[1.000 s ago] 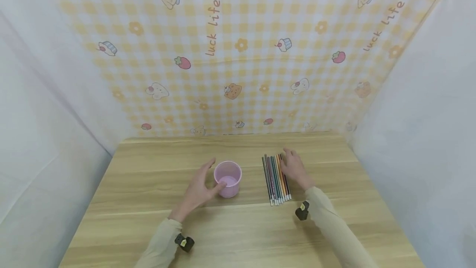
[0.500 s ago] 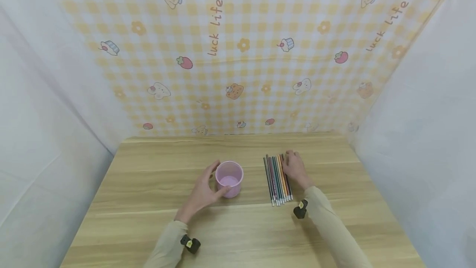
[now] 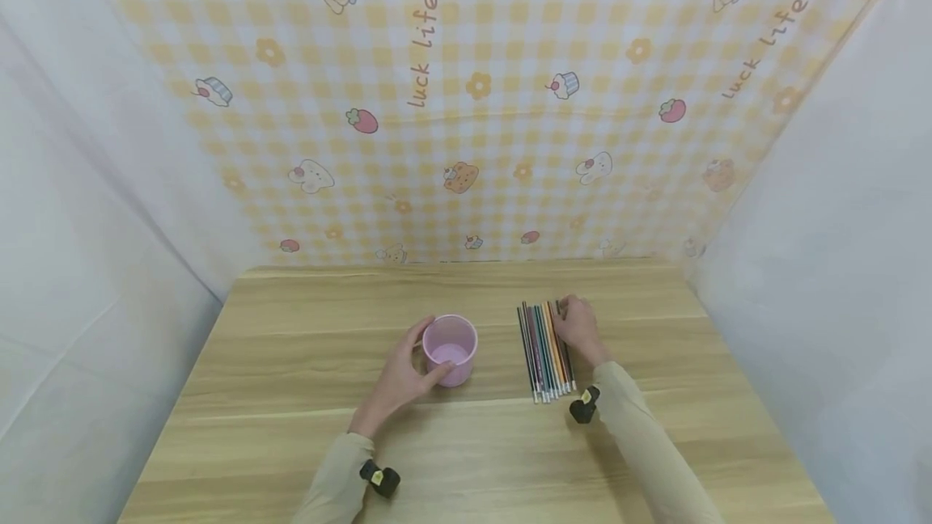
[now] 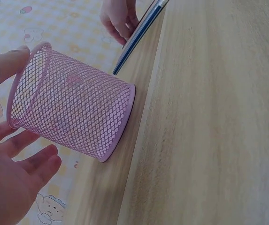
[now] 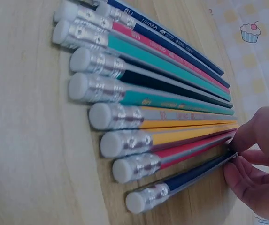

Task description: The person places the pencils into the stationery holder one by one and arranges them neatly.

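Note:
A pink mesh pen holder (image 4: pixel 75 103) stands upright on the table, its open top showing in the head view. My left hand (image 3: pixel 399 378) holds it near the rim, thumb on the near side and fingers round the left side. To its right, several pencils (image 3: pixel 542 354) lie side by side, their white erasers towards me. With thumb and fingers, my right hand (image 3: pixel 580 326) pinches the far end of the rightmost pencil, a dark blue one (image 5: pixel 188 180). A small gap separates that pencil from the red one (image 5: pixel 181 154) beside it.
The wood-grain table (image 3: pixel 466 459) runs back to a yellow checked cloth (image 3: pixel 502 136) hanging behind it. White sheets hang on the left (image 3: pixel 87 265) and right (image 3: pixel 823 265) sides. A small black camera sits on each wrist.
My left hand has moved right and closed in on the pen holder. The right hand's fingers have drawn together at the far end of the rightmost pencil, which now lies slightly apart.

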{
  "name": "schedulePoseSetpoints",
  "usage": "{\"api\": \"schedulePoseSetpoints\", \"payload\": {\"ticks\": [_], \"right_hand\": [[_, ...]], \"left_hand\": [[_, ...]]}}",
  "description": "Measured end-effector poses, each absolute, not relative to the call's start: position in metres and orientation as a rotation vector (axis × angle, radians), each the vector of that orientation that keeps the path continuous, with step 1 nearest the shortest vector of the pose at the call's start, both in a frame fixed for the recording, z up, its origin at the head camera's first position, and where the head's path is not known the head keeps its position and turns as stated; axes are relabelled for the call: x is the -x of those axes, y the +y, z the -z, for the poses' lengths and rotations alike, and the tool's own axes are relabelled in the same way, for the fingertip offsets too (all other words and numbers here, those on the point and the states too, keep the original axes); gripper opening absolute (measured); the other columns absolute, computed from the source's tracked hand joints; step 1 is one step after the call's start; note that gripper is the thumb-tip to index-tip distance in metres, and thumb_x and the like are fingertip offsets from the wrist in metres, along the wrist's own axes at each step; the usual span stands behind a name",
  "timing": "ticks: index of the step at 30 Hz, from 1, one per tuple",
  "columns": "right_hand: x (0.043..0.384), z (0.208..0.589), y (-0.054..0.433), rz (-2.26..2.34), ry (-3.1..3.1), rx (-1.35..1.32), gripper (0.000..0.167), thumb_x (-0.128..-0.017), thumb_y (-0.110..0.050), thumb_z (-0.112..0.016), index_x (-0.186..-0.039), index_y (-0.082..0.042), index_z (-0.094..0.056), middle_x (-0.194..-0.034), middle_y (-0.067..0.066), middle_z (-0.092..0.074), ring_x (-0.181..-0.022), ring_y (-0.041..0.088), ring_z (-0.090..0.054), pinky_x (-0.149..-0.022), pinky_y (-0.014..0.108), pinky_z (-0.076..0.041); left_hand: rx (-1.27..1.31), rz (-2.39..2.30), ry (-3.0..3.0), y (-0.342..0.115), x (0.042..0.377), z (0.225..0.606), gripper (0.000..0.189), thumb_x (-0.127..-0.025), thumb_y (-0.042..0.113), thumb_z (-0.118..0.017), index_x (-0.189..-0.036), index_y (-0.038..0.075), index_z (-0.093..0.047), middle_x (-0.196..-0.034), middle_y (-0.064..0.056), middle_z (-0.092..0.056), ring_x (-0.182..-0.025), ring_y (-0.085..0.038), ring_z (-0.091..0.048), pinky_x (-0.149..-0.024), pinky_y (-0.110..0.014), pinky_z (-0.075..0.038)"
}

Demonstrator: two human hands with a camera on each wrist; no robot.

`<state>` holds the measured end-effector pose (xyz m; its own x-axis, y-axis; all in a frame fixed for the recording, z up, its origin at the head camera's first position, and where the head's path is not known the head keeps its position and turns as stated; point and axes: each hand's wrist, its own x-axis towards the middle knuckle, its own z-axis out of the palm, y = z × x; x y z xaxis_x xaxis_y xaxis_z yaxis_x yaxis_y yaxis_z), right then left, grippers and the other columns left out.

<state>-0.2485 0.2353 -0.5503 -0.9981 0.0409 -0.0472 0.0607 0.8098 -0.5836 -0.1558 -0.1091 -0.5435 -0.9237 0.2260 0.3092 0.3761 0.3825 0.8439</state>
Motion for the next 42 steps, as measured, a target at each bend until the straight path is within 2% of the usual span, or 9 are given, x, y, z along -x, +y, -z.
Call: {"api": "schedulePoseSetpoints", "payload": {"ticks": [3,6,9,12,15,19,25,32,42], "right_hand": [[0.249,0.547,0.234,0.983,2.921,-0.120,0.039,-0.094,-0.006,-0.059,-0.126,0.015,-0.054,-0.085,0.018,-0.063,-0.061,0.018,-0.053,-0.050,0.026,-0.047],[0.249,0.544,0.234,0.997,2.900,-0.145,0.039,-0.094,-0.007,-0.059,-0.126,0.015,-0.054,-0.078,0.014,-0.061,-0.057,0.015,-0.050,-0.047,0.023,-0.043],[0.249,0.543,0.233,1.005,2.898,-0.155,0.038,-0.093,-0.008,-0.059,-0.124,0.015,-0.055,-0.079,0.015,-0.062,-0.057,0.015,-0.051,-0.046,0.022,-0.042],[0.248,0.543,0.233,1.023,2.886,-0.174,0.038,-0.093,-0.008,-0.059,-0.124,0.014,-0.054,-0.089,0.021,-0.066,-0.060,0.017,-0.055,-0.048,0.023,-0.045],[0.247,0.543,0.233,1.053,2.867,-0.193,0.039,-0.094,-0.009,-0.059,-0.126,0.012,-0.053,-0.106,0.030,-0.068,-0.076,0.027,-0.066,-0.058,0.030,-0.057],[0.244,0.542,0.234,1.106,2.855,-0.191,0.040,-0.094,-0.009,-0.058,-0.128,0.012,-0.052,-0.122,0.036,-0.063,-0.099,0.040,-0.069,-0.074,0.040,-0.063],[0.243,0.538,0.233,1.183,2.877,-0.200,0.040,-0.093,-0.008,-0.059,-0.128,0.010,-0.053,-0.116,0.034,-0.066,-0.096,0.040,-0.070,-0.075,0.043,-0.064],[0.244,0.533,0.231,1.226,2.925,-0.182,0.039,-0.095,-0.011,-0.060,-0.128,0.008,-0.055,-0.102,0.025,-0.069,-0.081,0.029,-0.068,-0.065,0.034,-0.059],[0.242,0.522,0.222,1.324,2.945,-0.177,0.040,-0.095,-0.014,-0.060,-0.131,0.003,-0.058,-0.100,0.020,-0.070,-0.082,0.028,-0.067,-0.061,0.029,-0.056]], "left_hand": [[0.507,1.639,-2.496,-0.108,0.155,0.544,0.085,-0.081,0.026,-0.085,-0.149,0.001,-0.042,-0.141,-0.022,-0.058,-0.126,-0.039,-0.060,-0.108,-0.057,-0.050],[0.467,1.720,-2.493,-0.108,0.154,0.544,0.085,-0.081,0.027,-0.085,-0.150,0.003,-0.041,-0.139,-0.022,-0.059,-0.125,-0.039,-0.060,-0.107,-0.057,-0.050],[0.439,1.772,-2.487,-0.108,0.153,0.545,0.086,-0.082,0.026,-0.086,-0.151,0.005,-0.040,-0.139,-0.022,-0.059,-0.126,-0.040,-0.059,-0.108,-0.057,-0.050],[0.431,1.805,-2.473,-0.107,0.154,0.547,0.085,-0.082,0.024,-0.086,-0.151,0.006,-0.040,-0.139,-0.022,-0.059,-0.127,-0.041,-0.059,-0.109,-0.057,-0.049],[0.433,1.829,-2.457,-0.106,0.154,0.548,0.085,-0.081,0.021,-0.086,-0.151,0.006,-0.040,-0.139,-0.023,-0.058,-0.127,-0.041,-0.058,-0.109,-0.058,-0.049],[0.441,1.856,-2.434,-0.105,0.154,0.551,0.084,-0.082,0.019,-0.085,-0.151,0.006,-0.039,-0.140,-0.024,-0.057,-0.128,-0.042,-0.057,-0.110,-0.060,-0.047],[0.444,1.861,-2.432,-0.105,0.156,0.555,0.084,-0.083,0.019,-0.084,-0.151,0.008,-0.037,-0.142,-0.026,-0.056,-0.129,-0.044,-0.056,-0.111,-0.062,-0.045],[0.453,1.801,-2.464,-0.105,0.157,0.559,0.083,-0.086,0.022,-0.082,-0.152,0.008,-0.035,-0.143,-0.024,-0.056,-0.130,-0.041,-0.056,-0.110,-0.059,-0.048],[0.462,1.852,-2.422,-0.103,0.156,0.559,0.084,-0.085,0.021,-0.082,-0.152,0.008,-0.034,-0.146,-0.023,-0.052,-0.133,-0.042,-0.053,-0.111,-0.060,-0.046]]}}
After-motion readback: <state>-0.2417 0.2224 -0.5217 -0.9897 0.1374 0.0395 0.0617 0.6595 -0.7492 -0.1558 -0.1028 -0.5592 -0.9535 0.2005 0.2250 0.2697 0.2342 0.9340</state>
